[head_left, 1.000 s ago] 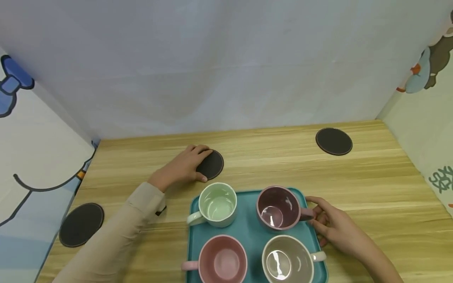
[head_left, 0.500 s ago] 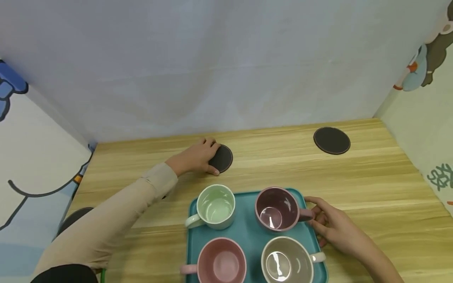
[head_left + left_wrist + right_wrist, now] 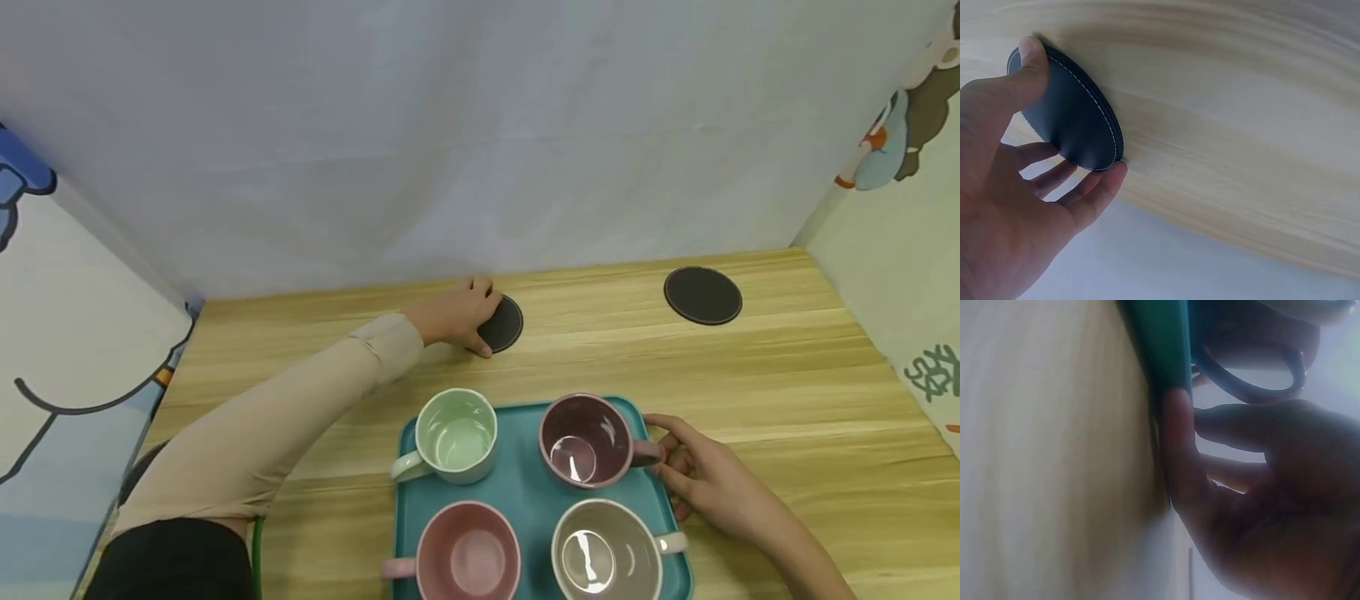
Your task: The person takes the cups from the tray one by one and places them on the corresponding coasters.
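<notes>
my left sleeve (image 3: pixel 300 414) is beige, creased toward the elbow, and ends in a seamed cuff (image 3: pixel 395 343). higher up i wear a black cover (image 3: pixel 176 558), a thin green cord (image 3: pixel 257 557) beside it. my fingers (image 3: pixel 1100 192) and right forearm (image 3: pixel 806 550) are bare.

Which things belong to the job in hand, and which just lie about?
In the job:
black coaster pinched by left hand
tray touched by right hand
likely green mug, purple mug, pink mug, beige mug

Apparently lying about:
far-right coaster

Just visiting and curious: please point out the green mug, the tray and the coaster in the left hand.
Green mug (image 3: pixel 456 436), head view: the inside.
Tray (image 3: pixel 525 482), head view: bare part of its base.
Coaster (image 3: pixel 1072 111), left wrist view: its dark face.
</notes>
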Demonstrator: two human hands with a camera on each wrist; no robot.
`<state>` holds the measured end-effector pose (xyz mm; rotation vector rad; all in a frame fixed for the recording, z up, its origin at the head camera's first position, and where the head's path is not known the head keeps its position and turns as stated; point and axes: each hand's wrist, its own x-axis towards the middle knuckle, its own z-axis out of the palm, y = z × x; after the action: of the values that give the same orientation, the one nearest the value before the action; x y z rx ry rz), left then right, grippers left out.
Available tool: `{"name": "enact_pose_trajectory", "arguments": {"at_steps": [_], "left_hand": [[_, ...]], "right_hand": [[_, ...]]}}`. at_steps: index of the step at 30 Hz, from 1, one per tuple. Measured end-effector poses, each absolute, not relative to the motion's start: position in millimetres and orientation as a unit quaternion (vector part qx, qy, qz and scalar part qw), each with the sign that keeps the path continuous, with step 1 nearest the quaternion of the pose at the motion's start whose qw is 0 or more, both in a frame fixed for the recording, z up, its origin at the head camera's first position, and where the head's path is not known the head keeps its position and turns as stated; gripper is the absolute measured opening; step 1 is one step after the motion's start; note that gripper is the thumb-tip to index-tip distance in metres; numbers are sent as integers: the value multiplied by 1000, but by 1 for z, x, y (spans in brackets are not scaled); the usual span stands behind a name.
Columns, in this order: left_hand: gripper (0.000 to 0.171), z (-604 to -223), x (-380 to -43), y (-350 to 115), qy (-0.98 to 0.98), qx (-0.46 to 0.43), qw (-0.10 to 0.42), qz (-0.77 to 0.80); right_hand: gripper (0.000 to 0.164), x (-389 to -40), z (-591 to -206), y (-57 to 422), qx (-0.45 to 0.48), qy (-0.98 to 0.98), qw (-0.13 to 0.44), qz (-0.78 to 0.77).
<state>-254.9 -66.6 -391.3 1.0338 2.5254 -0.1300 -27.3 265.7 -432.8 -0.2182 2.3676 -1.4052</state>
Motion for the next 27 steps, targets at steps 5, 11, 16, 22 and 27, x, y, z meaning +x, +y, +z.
{"name": "enact_pose_trajectory", "arguments": {"at_steps": [5,11,16,22,27], "left_hand": [[89,-388,-260,-53,902,374,211,-51],[94,-385,-265,-37,902,367,218,-66],[96,-384,-269,-21,900,352,252,-46],[92,-386,-271,-3,896,356,263,-31],[91,-383,-267,11,892,366,262,-37]], "right_hand": [[56,-28,-432,263,-77,841,184,-502],[56,-27,-431,261,-80,842,180,-502],[56,-24,-431,262,-78,843,182,-500],[58,-23,-432,264,-84,839,183,-506],[57,-23,-434,263,-85,835,187,-511]]}}
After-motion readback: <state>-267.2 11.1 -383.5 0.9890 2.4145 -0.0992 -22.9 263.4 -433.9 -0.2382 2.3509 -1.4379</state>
